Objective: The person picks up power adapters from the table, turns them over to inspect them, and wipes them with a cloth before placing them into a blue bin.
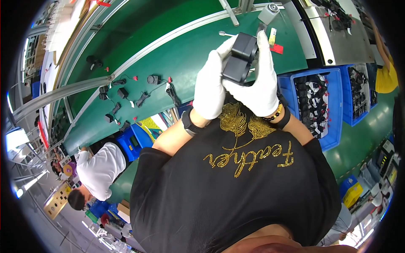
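Note:
My white-gloved left hand [211,86] and white-gloved right hand [260,86] are held close together above the front of the green workbench. Between them are two black, box-shaped power adapters [237,68], one just beyond the other. The left fingers close on the adapters' left side, while the right thumb and fingers are around their right and near sides. The undersides and some of the fingertips are hidden. Farther left on the bench lie several black adapters with bundled cables [154,79], some with small red ends.
A grey device [268,14] stands beyond my hands, near a red tag [276,49] and a small yellow-and-white item [273,34]. Right of me, a blue bin [334,97] holds packed adapters, with another blue bin [347,97] beside it. A co-worker in white [101,168] sits at left.

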`<state>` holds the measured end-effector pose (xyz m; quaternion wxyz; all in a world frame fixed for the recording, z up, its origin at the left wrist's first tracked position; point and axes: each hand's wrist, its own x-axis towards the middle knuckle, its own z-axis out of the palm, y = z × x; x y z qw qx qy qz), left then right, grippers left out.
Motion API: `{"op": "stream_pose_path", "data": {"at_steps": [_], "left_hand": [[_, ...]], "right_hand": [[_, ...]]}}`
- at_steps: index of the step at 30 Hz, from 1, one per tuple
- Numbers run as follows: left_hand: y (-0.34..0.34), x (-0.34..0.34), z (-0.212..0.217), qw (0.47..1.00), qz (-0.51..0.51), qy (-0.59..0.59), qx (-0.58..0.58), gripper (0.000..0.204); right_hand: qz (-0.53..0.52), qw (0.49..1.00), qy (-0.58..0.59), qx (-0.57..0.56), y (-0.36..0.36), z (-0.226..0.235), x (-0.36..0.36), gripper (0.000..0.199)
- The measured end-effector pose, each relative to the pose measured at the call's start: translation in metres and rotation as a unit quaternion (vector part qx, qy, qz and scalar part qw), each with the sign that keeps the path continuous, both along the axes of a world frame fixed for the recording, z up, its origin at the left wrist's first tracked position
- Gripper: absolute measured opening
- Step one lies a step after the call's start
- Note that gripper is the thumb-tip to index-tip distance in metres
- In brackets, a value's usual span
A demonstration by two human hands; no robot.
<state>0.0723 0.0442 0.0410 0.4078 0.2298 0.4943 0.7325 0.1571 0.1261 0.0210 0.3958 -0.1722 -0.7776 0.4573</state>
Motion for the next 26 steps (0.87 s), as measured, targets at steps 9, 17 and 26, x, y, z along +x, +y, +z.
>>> {"op": "stream_pose_path", "data": {"at_steps": [9,17,26], "left_hand": [[0.0,-0.028,-0.004,0.944,0.08,0.314,-0.066,0.038],[0.02,-0.049,0.023,0.934,-0.105,0.338,-0.047,0.045],[0.039,-0.036,0.012,0.886,-0.261,0.352,-0.151,0.042]], "right_hand": [[0.238,0.631,0.183,-0.715,0.019,0.014,0.006,0.067],[0.414,0.496,0.208,-0.734,0.028,-0.019,0.023,0.06],[0.233,0.548,0.254,-0.762,0.017,-0.013,0.042,0.043]]}}
